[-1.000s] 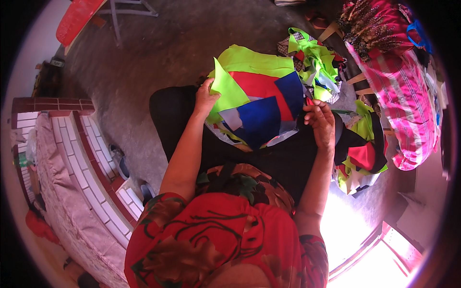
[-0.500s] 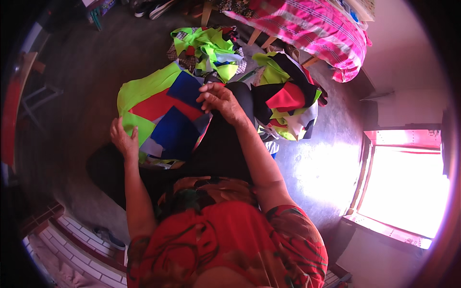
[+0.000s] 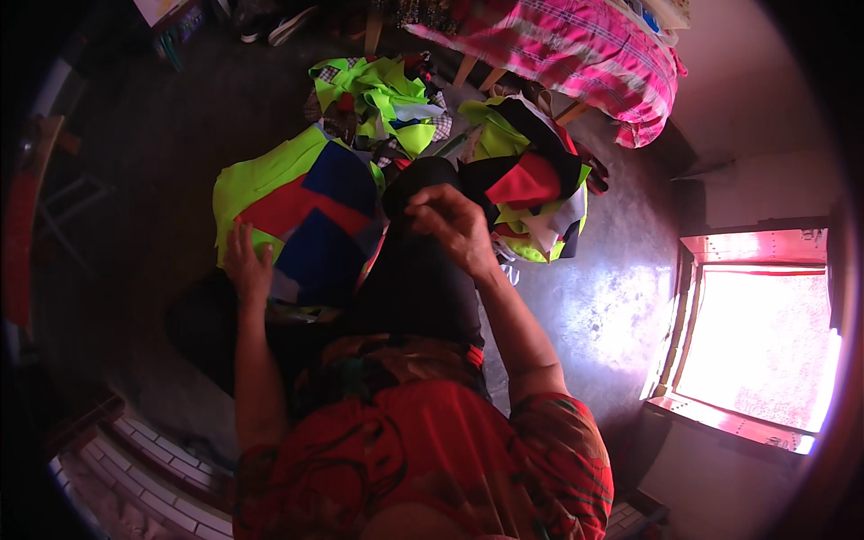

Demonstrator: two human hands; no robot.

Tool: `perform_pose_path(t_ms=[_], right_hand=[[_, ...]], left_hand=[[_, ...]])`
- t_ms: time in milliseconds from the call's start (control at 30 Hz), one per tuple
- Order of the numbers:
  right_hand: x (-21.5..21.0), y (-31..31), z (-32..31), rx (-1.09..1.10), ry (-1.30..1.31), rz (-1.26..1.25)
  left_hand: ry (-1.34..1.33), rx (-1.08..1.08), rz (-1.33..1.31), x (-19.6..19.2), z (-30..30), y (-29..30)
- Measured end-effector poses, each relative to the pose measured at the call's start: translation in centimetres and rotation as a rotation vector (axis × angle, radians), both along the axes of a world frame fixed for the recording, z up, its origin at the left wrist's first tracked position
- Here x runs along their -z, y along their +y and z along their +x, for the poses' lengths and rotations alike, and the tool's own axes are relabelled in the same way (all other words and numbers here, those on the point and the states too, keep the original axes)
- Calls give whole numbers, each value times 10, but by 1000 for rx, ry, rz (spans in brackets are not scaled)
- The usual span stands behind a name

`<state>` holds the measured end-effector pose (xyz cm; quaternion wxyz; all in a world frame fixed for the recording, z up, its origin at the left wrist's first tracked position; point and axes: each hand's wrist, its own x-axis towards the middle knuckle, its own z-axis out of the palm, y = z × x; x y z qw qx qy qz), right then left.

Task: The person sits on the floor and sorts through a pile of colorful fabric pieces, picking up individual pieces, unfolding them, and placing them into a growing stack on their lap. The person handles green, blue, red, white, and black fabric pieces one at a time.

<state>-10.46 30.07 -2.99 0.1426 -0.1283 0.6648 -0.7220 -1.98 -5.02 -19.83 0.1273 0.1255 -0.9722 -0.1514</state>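
Observation:
A patchwork cloth (image 3: 297, 202) of lime green, red, dark blue and grey pieces is spread over my left leg. My left hand (image 3: 248, 265) lies on its left edge, fingers stretched out and thumb apart, steadying a green corner. Above my dark-trousered right knee, clear of the cloth, my right hand (image 3: 456, 227) is raised with thumb and fingers pinched together. Whatever sits in that pinch is too small to make out. Just beyond the right hand is a bundle of fabric scraps (image 3: 526, 183) in black, red, green and white.
A heap of lime green and checked scraps (image 3: 382, 99) lies on the floor ahead. Behind it stands a wooden-legged piece of furniture draped in pink plaid cloth (image 3: 576, 54). Shoes (image 3: 288, 22) are at the far left. A bright window (image 3: 756, 346) is at the right.
My right hand has moved right and a little down, away from the patchwork, its fingers drawing closer together. My left hand has shifted slightly right along the cloth's edge.

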Motion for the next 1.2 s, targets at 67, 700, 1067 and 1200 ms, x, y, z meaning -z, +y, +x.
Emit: perform_pose_path(t_ms=[67, 700, 1067, 1200], right_hand=[[-12, 20, 1, 139, 194, 203], [-44, 194, -69, 682, 89, 1214], [55, 127, -43, 689, 484, 1599], [50, 127, -44, 700, 467, 1548]], left_hand=[[-15, -15, -5, 2, 0, -1], [58, 32, 64, -6, 1, -3], [75, 61, 67, -13, -1, -2], [62, 37, 63, -16, -2, 2]])
